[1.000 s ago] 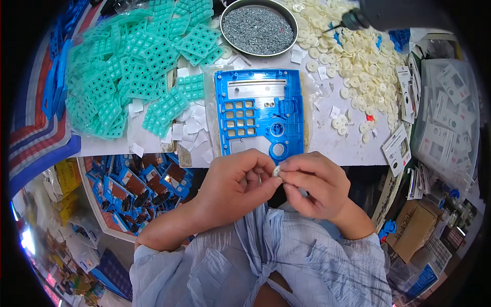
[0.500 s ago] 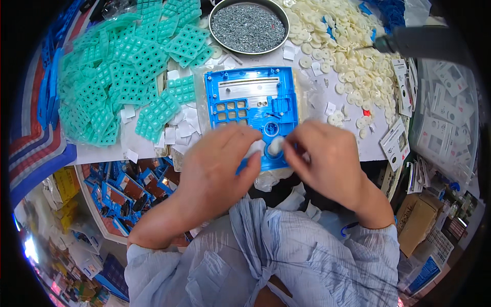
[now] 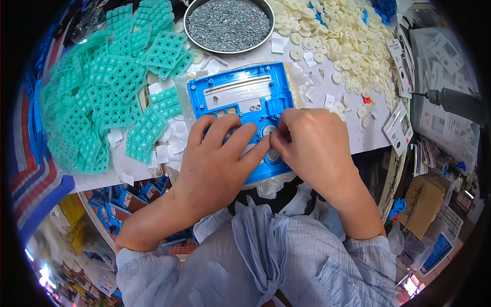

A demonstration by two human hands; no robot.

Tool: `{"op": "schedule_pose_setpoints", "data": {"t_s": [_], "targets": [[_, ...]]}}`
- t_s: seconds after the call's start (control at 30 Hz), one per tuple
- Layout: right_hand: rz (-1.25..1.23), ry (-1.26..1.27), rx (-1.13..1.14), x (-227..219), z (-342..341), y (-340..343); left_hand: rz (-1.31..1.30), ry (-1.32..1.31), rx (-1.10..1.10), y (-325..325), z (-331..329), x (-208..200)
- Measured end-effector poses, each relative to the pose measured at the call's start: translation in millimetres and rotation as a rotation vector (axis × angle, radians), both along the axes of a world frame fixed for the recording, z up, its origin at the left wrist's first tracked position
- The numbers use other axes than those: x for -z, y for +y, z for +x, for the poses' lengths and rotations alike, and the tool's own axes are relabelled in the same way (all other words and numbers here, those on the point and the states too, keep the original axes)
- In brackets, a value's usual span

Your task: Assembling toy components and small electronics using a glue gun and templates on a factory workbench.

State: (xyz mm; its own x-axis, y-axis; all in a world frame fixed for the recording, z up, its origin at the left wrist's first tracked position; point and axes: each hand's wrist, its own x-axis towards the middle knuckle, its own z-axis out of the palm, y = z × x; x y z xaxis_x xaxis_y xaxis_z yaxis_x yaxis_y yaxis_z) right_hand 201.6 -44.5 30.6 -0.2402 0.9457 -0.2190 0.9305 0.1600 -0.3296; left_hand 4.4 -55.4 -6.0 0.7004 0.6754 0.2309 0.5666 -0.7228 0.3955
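Note:
A blue plastic housing (image 3: 193,96), with a keypad grid and round recesses, lies open side up on a clear bag, slightly tilted. My left hand (image 3: 212,158) rests over its lower left part with the fingers spread, and the thumb reaches toward a round recess. In that recess sits a small white disc (image 3: 268,131). My right hand (image 3: 319,143) has thumb and fingers pinched together at the disc's right edge; the fingertips are partly hidden. Below the disc, a second round recess (image 3: 272,155) shows between my hands.
Green rubber keypads (image 3: 110,87) are heaped at left, near small white paper squares (image 3: 176,143). A round pan of screws (image 3: 271,25) stands behind the housing. Cream discs (image 3: 345,64) cover the back right. An electric screwdriver (image 3: 452,102) hangs at right; blue assemblies (image 3: 120,204) fill a bin below left.
The white disc, earlier held over the lower recess, now sits in the upper one. My left hand has spread onto the housing. The housing appears turned slightly, and the screwdriver shows lower.

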Motion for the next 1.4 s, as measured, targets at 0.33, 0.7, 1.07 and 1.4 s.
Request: {"op": "schedule_pose_setpoints", "data": {"t_s": [0.33, 0.7, 1.07, 1.4], "targets": [[-0.093, -0.12, -0.153, -12.7, 0.9, 21.5, 0.022, 0.02, 0.091, 1.4, -1.4, 3.8], [-0.047, 0.355, 0.206, -36.9, 58.7, 7.1, -0.001, 0.125, 0.156, 9.7, -1.4, -7.5], [0.092, 0.378, 0.371, -64.6, 84.6, -8.6, 0.107, 0.227, 0.082, -1.8, 16.4, -18.3], [0.465, 1.118, 0.054, -67.6, 147.5, 65.9, 0.032, 0.23, 0.297, 26.3, 7.3, -21.4]]}}
